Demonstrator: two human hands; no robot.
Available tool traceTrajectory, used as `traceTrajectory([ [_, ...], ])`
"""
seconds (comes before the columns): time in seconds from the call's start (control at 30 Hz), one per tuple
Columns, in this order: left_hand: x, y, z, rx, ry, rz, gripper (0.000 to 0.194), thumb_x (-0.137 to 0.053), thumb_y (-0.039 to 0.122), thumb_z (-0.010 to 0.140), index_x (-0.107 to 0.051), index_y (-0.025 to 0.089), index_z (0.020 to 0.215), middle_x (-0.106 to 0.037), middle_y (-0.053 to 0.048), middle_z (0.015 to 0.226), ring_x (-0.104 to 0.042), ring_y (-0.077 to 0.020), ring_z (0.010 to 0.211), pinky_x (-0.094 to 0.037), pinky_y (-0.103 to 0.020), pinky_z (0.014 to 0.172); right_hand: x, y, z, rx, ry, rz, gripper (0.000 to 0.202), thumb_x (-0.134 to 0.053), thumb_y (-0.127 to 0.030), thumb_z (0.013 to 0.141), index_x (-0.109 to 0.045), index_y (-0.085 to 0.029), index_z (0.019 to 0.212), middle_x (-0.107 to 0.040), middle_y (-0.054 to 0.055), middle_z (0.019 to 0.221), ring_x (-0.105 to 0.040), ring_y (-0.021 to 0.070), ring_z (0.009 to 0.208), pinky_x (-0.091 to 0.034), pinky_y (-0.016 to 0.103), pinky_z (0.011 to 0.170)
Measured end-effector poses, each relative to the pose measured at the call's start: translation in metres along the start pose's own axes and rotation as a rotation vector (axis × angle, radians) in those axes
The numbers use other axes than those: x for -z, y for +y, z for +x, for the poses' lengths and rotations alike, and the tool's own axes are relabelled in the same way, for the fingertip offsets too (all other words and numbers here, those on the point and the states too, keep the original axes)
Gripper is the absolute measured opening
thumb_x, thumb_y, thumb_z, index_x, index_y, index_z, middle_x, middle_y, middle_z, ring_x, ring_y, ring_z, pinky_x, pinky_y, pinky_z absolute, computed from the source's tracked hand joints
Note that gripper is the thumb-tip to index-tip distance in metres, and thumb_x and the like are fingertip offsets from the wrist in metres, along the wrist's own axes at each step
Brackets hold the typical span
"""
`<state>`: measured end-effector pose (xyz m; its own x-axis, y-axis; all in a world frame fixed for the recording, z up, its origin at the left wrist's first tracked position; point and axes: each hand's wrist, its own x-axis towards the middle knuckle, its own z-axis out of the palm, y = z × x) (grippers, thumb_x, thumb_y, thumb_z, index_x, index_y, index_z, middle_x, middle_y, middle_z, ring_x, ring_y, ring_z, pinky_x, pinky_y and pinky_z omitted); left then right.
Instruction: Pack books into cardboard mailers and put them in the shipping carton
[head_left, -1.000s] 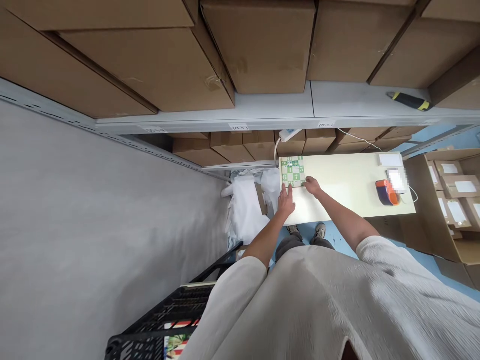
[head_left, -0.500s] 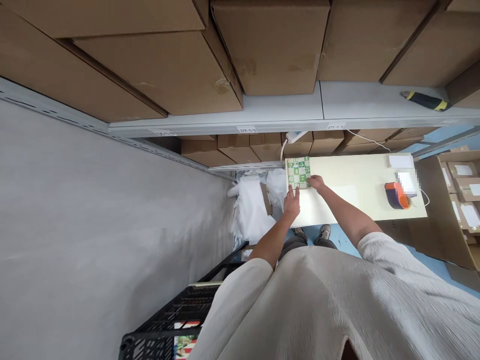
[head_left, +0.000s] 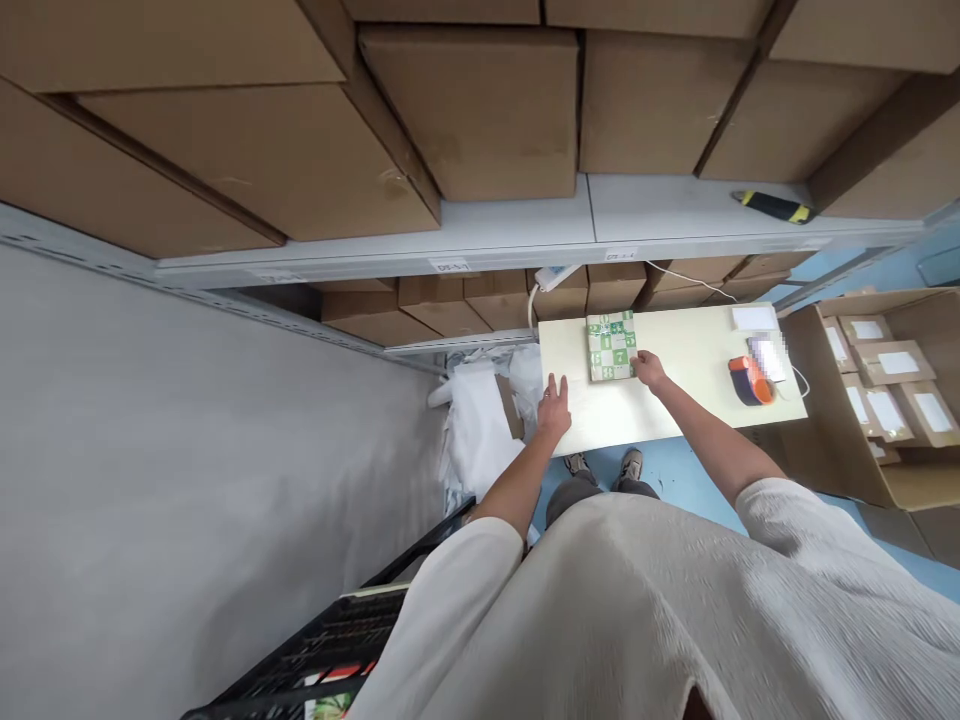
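Note:
A flat package (head_left: 611,350) with green and white checks and numbers lies on the pale table (head_left: 690,350), set in from its left end. Closed at the package's right edge, my right hand (head_left: 649,370) pinches its near right side. My left hand (head_left: 554,408) rests on the table's left end, fingers stretched out and holding nothing, with a gap between it and the package. Further right on the tabletop is an orange and dark purple tape dispenser (head_left: 750,382).
Cardboard boxes (head_left: 472,120) line the shelf above, beside a black and yellow utility knife (head_left: 774,206). A large carton (head_left: 832,420) of labelled parcels stands right. White wrapping material (head_left: 476,415) heaps at left, near a black crate (head_left: 330,640). A power strip (head_left: 555,277) hangs behind the table.
The checkered package has slid right, away from the table's left end, with my right hand on it. My left hand has come off it. The view has swung to the right.

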<state>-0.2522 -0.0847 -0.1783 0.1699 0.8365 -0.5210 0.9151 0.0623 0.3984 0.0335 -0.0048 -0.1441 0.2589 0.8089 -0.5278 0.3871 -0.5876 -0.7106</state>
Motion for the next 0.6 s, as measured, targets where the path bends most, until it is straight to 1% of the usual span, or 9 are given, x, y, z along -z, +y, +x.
traceTrajectory([
  [0.1,0.001,0.006,0.000,0.027,0.008,0.043,0.099,-0.071,0.026,0.093,-0.024,0.019,0.180,0.002,-0.017,0.190,-0.027,-0.0438,0.170,-0.036,-0.056,0.135,0.031,0.030,-0.028,-0.010,-0.009,0.046,0.019,-0.066,-0.028,0.092,-0.072,-0.016,0.105,-0.079,0.009,0.098,-0.072,0.0221,0.092,-0.060,0.034,0.088],
  [0.17,-0.002,0.014,-0.003,0.030,0.046,0.049,0.092,-0.068,0.026,0.094,-0.030,0.018,0.178,-0.002,-0.017,0.190,-0.024,-0.0433,0.172,-0.030,-0.058,0.138,0.041,0.050,-0.046,-0.029,-0.013,0.061,0.017,-0.065,-0.028,0.091,-0.071,-0.017,0.103,-0.079,0.008,0.096,-0.072,0.0222,0.092,-0.059,0.034,0.088],
  [0.23,-0.008,0.026,-0.008,0.019,0.083,0.025,0.082,-0.061,0.029,0.099,-0.034,0.017,0.175,-0.007,-0.017,0.190,-0.023,-0.0421,0.172,-0.028,-0.058,0.139,0.045,0.068,-0.062,-0.051,-0.014,0.056,0.015,-0.064,-0.028,0.090,-0.070,-0.018,0.099,-0.077,0.007,0.092,-0.071,0.0219,0.089,-0.059,0.035,0.087],
  [0.33,-0.022,0.050,-0.020,0.010,0.091,-0.060,0.071,-0.048,0.035,0.107,-0.035,0.018,0.174,-0.020,-0.017,0.188,-0.028,-0.0377,0.171,-0.032,-0.056,0.137,0.043,0.087,-0.080,-0.060,-0.039,0.027,0.013,-0.062,-0.029,0.090,-0.069,-0.019,0.096,-0.075,0.005,0.086,-0.070,0.0224,0.086,-0.059,0.034,0.084],
  [0.43,-0.039,0.073,-0.030,-0.011,0.083,-0.159,0.068,-0.040,0.039,0.111,-0.030,0.021,0.177,-0.035,-0.015,0.183,-0.031,-0.0312,0.171,-0.032,-0.051,0.138,0.037,0.098,-0.091,-0.045,-0.090,0.025,0.016,-0.060,-0.029,0.092,-0.070,-0.019,0.098,-0.075,0.005,0.086,-0.070,0.0226,0.088,-0.059,0.032,0.082],
  [0.5,-0.050,0.086,-0.035,-0.050,0.085,-0.206,0.068,-0.039,0.038,0.112,-0.028,0.021,0.177,-0.039,-0.015,0.181,-0.035,-0.0289,0.169,-0.033,-0.049,0.137,0.032,0.104,-0.095,-0.036,-0.123,0.021,0.018,-0.058,-0.028,0.093,-0.072,-0.018,0.101,-0.076,0.005,0.087,-0.071,0.0221,0.090,-0.059,0.031,0.082],
  [0.6,-0.064,0.097,-0.040,-0.071,0.072,-0.238,0.073,-0.045,0.038,0.110,-0.025,0.018,0.177,-0.039,-0.017,0.180,-0.038,-0.0300,0.167,-0.038,-0.047,0.135,0.023,0.113,-0.097,-0.006,-0.163,-0.011,0.022,-0.060,-0.029,0.093,-0.074,-0.017,0.106,-0.077,0.006,0.088,-0.072,0.0225,0.090,-0.060,0.031,0.082],
])
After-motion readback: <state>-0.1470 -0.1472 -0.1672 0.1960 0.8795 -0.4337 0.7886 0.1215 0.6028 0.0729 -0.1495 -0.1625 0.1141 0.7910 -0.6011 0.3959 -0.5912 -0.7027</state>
